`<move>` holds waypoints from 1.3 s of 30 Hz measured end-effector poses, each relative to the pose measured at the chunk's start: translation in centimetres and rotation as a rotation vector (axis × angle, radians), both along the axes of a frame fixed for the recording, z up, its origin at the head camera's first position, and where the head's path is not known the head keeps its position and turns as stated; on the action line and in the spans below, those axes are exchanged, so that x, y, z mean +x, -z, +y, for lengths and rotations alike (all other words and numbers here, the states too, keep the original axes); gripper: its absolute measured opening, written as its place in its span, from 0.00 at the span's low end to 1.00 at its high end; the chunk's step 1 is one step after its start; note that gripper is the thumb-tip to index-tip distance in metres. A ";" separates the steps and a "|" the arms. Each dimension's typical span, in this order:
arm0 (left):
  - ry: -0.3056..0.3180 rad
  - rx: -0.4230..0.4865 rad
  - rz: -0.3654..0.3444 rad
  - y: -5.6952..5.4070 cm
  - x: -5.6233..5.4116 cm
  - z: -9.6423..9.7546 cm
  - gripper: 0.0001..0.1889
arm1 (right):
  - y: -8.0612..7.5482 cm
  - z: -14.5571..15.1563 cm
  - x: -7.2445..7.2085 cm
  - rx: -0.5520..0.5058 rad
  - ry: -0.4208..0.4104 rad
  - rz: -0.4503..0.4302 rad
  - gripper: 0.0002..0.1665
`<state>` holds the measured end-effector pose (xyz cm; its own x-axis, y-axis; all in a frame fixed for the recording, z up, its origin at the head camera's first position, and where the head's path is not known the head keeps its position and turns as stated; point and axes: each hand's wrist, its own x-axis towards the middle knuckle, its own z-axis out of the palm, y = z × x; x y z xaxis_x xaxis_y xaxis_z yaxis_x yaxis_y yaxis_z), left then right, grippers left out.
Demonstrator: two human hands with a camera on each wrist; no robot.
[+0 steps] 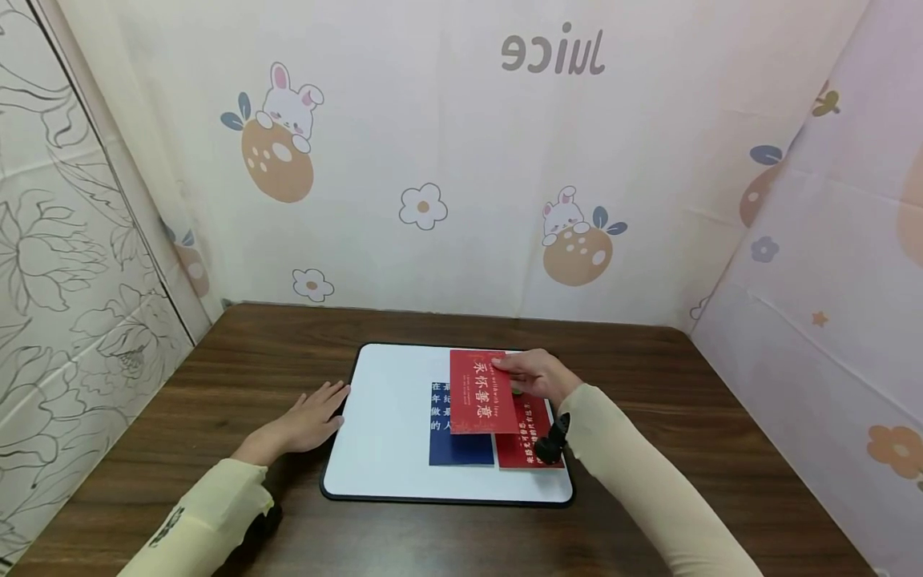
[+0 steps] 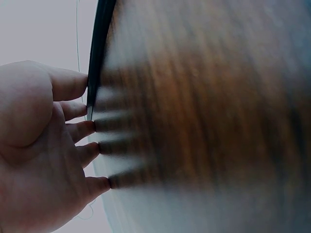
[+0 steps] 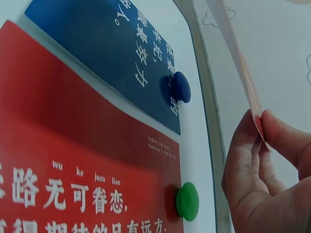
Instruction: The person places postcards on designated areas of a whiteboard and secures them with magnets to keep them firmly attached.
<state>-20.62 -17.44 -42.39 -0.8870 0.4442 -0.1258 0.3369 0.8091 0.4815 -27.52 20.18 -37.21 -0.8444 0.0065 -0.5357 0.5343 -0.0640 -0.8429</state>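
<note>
Pale right sleeve (image 1: 642, 473) leads to fingers (image 1: 513, 363) pinching a card (image 1: 477, 394) (red)
</note>
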 end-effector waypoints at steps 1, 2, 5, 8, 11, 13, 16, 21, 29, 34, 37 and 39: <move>0.000 -0.001 0.000 0.0 0.0 0.0 0.29 | 0.0 -0.1 0.0 0.003 0.001 0.000 0.27; 0.001 -0.001 0.001 0.0 0.0 0.0 0.29 | 0.0 -0.2 -0.1 0.007 0.007 -0.001 0.27; -0.002 -0.003 0.001 0.1 -0.1 -0.1 0.29 | 0.1 -0.6 -0.1 0.016 0.013 -0.004 0.27; -0.006 -0.011 0.005 0.3 -0.2 -0.1 0.29 | 0.3 -1.1 -0.1 0.039 0.020 -0.002 0.26; -0.010 -0.016 0.003 0.3 -0.2 -0.1 0.29 | 0.3 -1.5 0.0 0.054 0.020 -0.005 0.26; -0.007 -0.014 0.003 0.3 -0.2 -0.1 0.29 | 0.4 -1.8 0.0 0.054 0.027 -0.011 0.26; -0.004 -0.007 -0.001 0.1 -0.1 0.0 0.29 | 0.4 -2.2 0.0 0.049 0.038 -0.020 0.26; -0.005 -0.008 0.001 0.1 0.0 0.0 0.29 | 0.4 -2.8 0.0 0.026 0.044 -0.015 0.26; -0.004 0.000 -0.002 0.1 -0.1 -0.1 0.29 | 0.7 -4.2 0.1 0.024 0.033 -0.022 0.25; -0.004 -0.005 -0.002 0.1 -0.2 -0.1 0.29 | 1.2 -5.0 -0.2 0.028 0.023 -0.021 0.25; -0.006 -0.001 0.001 0.1 -0.2 -0.2 0.29 | 1.3 -5.4 -0.3 0.031 0.021 -0.028 0.25; -0.002 0.000 0.005 0.1 -0.2 -0.2 0.29 | 1.3 -5.6 -0.1 0.043 0.017 -0.030 0.24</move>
